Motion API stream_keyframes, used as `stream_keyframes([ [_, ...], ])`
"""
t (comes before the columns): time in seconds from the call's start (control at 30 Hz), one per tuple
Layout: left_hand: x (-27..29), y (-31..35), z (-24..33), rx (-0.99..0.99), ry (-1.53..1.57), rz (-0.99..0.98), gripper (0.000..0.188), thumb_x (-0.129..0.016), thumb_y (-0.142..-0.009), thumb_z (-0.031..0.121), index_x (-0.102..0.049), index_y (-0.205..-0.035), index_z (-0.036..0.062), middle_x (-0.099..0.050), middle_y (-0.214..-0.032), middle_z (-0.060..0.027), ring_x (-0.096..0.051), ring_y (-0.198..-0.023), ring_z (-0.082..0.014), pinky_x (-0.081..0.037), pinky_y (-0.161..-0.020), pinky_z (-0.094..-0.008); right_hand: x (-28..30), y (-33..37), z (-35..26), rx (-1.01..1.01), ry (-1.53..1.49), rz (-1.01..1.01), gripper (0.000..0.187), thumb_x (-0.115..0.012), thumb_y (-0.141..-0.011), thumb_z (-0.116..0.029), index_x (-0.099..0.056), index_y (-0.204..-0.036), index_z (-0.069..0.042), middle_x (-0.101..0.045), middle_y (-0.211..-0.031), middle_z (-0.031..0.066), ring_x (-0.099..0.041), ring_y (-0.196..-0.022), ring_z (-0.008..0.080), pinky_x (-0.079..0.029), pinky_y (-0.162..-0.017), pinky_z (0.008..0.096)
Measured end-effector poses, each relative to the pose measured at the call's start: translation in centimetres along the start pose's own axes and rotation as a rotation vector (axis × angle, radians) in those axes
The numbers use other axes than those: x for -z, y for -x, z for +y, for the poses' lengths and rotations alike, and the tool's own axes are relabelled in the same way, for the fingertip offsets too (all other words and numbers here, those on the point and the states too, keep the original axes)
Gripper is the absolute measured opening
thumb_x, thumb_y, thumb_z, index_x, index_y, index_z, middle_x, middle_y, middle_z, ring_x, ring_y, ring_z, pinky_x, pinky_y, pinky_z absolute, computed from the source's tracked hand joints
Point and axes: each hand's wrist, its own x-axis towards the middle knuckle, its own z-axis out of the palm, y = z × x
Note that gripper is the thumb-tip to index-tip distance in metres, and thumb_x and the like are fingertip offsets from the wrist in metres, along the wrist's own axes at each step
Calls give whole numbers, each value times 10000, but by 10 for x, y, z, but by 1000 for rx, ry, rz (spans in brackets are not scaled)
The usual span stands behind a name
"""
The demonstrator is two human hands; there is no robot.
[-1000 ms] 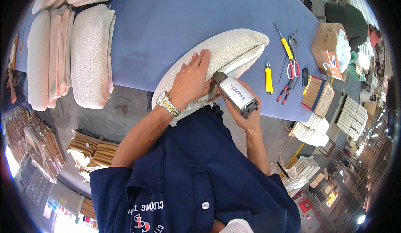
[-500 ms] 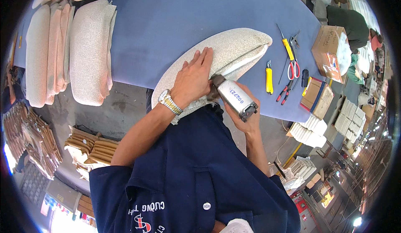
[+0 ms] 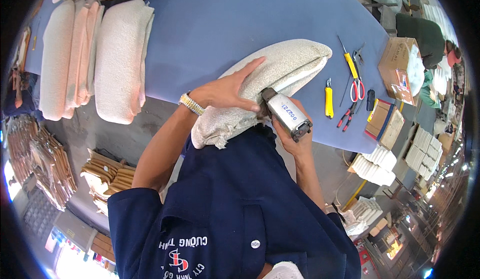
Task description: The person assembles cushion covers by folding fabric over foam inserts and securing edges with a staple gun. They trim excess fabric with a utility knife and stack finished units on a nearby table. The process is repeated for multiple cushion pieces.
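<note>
A curved cushion covered in off-white bouclé fabric lies over the near edge of the blue table, its frayed fabric edge toward my body. My left hand grips the cushion's left part, thumb stretched along the near side and fingers over the top. My right hand is closed around a silver and black staple gun. The gun's nose meets the near side of the cushion beside my left thumb. The handle and most right fingers are hidden beneath the gun's body.
On the blue table, a yellow cutter, red-handled scissors, a yellow-handled screwdriver and red-handled pliers lie at right. A cardboard box stands beyond them. Padded off-white pieces stand at left.
My left hand has shifted left and turned, its fingers now spread from the thumb instead of lying flat together. The cushion is tilted slightly differently. The staple gun stays at its near side.
</note>
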Motion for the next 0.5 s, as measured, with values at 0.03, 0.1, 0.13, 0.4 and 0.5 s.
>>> stream_keyframes([
  [0.03,-5,5,-18,18,-4,32,1171,-836,-757,451,-119,-1630,139,-126,-1656,-283,-75,-1554,-409,-114,-1238,-558,-3,0,0,19,4,18,457,-713,-803,-24,-630,-1252,-5,-716,-1077,108,-684,-983,160,-520,-882,293],
  [0.1,-13,14,-4,99,-166,94,1050,-781,-831,401,-155,-1620,101,-187,-1647,-272,-151,-1538,-422,-182,-1246,-474,-5,-1,3,37,12,46,457,-716,-804,-33,-633,-1253,-8,-718,-1082,113,-693,-983,171,-524,-882,296],
  [0.13,-15,12,6,148,-236,121,1020,-763,-842,384,-164,-1616,95,-207,-1639,-275,-168,-1531,-431,-197,-1241,-480,-5,-1,5,41,15,59,460,-720,-803,-40,-634,-1254,-11,-720,-1086,117,-700,-982,182,-529,-879,299],
  [0.4,-34,21,32,303,-418,211,889,-685,-881,286,-203,-1591,55,-285,-1606,-281,-282,-1476,-476,-331,-1184,-482,-7,14,5,46,62,66,541,-748,-763,-71,-634,-1290,-30,-725,-1129,156,-734,-1006,264,-552,-867,320],
  [0.5,-36,23,28,292,-430,226,888,-690,-878,266,-203,-1589,52,-283,-1612,-266,-286,-1477,-470,-334,-1181,-501,-5,17,2,49,65,29,552,-750,-754,-70,-634,-1293,-33,-724,-1137,162,-734,-1019,282,-557,-863,328],
])
